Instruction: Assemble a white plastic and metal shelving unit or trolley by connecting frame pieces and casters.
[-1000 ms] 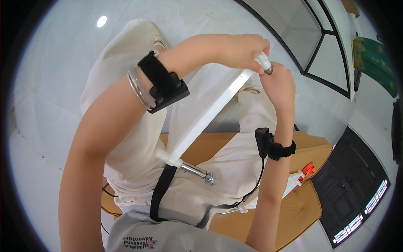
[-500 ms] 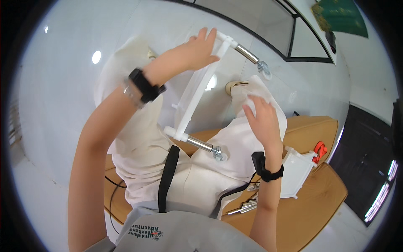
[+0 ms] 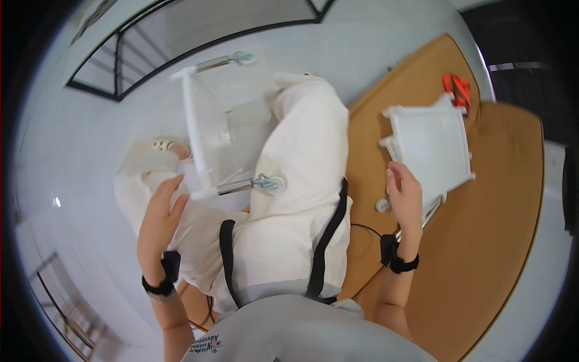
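A white plastic rack piece [image 3: 192,130] with two metal tube legs, each ending in a caster wheel [image 3: 269,183], stands tilted between my legs. My left hand [image 3: 159,218] is open beside its near corner, fingers stretched and thumb apart, holding nothing. Over on the right, my right hand [image 3: 405,194] hovers by the near-left edge of white plastic shelf panels [image 3: 431,142] on the brown seat. Its fingers are loosely bent and nothing shows in them; whether they touch the panel is unclear. Metal tubes [image 3: 433,208] lie partly hidden behind that hand. A small round white piece [image 3: 382,206] sits next to it.
An orange-red strap or ribbon [image 3: 458,90] lies beyond the panels on the brown seat [image 3: 500,181]. A dark cable [image 3: 366,227] runs by my right thigh. A black-framed glass table or cabinet [image 3: 217,27] stands ahead on the pale floor.
My left hand has come off the rack piece and drawn back toward me. My right hand has moved out to the right, to the panels. The view has turned right, and the rack piece sits differently.
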The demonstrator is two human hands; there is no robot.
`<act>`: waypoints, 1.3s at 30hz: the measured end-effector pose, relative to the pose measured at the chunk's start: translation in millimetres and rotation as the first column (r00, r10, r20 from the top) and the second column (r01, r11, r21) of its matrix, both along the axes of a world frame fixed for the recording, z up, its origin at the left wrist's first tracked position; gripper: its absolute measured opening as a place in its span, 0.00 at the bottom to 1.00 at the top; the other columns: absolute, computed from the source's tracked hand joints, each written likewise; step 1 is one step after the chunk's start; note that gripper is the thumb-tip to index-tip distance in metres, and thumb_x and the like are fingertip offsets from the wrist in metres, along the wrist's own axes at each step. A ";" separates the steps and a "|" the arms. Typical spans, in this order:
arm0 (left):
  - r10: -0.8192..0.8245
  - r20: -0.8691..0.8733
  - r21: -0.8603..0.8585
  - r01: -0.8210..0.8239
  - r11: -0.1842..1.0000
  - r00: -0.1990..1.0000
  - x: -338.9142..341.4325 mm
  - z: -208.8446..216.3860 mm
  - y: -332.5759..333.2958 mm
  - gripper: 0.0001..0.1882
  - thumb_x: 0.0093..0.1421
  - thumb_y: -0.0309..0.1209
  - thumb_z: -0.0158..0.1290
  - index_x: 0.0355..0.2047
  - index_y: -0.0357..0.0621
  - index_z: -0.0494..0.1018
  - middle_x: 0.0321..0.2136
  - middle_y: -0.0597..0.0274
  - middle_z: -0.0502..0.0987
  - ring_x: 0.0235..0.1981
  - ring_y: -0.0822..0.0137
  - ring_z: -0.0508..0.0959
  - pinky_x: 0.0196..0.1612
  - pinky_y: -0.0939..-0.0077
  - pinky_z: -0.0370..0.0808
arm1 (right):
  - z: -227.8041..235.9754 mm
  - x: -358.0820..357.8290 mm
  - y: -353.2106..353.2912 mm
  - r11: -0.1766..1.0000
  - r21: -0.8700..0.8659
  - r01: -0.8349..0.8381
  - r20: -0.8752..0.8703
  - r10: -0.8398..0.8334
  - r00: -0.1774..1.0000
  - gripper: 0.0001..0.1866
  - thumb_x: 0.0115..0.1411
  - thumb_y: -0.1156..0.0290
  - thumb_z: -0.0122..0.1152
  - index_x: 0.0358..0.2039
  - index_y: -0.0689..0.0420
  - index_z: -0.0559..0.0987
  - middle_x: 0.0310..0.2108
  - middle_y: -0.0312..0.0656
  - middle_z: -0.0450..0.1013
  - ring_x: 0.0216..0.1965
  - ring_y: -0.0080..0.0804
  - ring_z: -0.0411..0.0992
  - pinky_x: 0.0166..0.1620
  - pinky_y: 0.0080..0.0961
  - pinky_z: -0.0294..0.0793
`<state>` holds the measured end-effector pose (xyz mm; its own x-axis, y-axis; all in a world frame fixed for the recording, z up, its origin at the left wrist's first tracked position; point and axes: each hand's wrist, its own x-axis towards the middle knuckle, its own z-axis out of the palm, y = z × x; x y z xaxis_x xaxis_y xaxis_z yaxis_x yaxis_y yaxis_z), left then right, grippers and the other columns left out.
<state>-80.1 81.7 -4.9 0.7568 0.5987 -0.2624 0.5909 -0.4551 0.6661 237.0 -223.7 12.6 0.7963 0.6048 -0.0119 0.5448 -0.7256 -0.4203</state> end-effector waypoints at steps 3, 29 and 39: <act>0.039 -0.038 -0.060 -0.041 0.997 0.999 -2.4 -1.0 -7.8 0.16 0.62 0.27 0.47 0.50 0.36 0.68 0.45 0.51 0.74 0.47 0.56 0.73 0.51 0.69 0.68 | 4.3 3.0 -50.7 0.949 -0.109 0.295 -0.023 -0.299 0.954 0.12 0.63 0.66 0.50 0.40 0.61 0.75 0.36 0.49 0.76 0.38 0.41 0.76 0.37 0.34 0.73; 0.148 -0.123 0.028 -0.146 0.989 0.981 -0.8 -15.5 -7.2 0.17 0.66 0.33 0.44 0.51 0.35 0.68 0.48 0.50 0.73 0.51 0.59 0.73 0.55 0.69 0.67 | -140.7 8.8 -155.8 -0.129 0.395 0.910 -0.915 -0.147 0.376 0.33 0.63 0.44 0.45 0.53 0.62 0.63 0.49 0.47 0.64 0.49 0.44 0.66 0.55 0.39 0.67; 0.127 -0.113 0.064 -0.120 0.991 0.985 0.2 -17.0 -8.1 0.16 0.66 0.31 0.43 0.49 0.32 0.69 0.47 0.50 0.74 0.49 0.59 0.74 0.54 0.70 0.67 | -162.7 43.6 -175.6 -0.535 0.252 0.806 -0.965 -0.082 0.248 0.24 0.62 0.55 0.55 0.51 0.59 0.67 0.47 0.42 0.69 0.50 0.35 0.68 0.55 0.33 0.67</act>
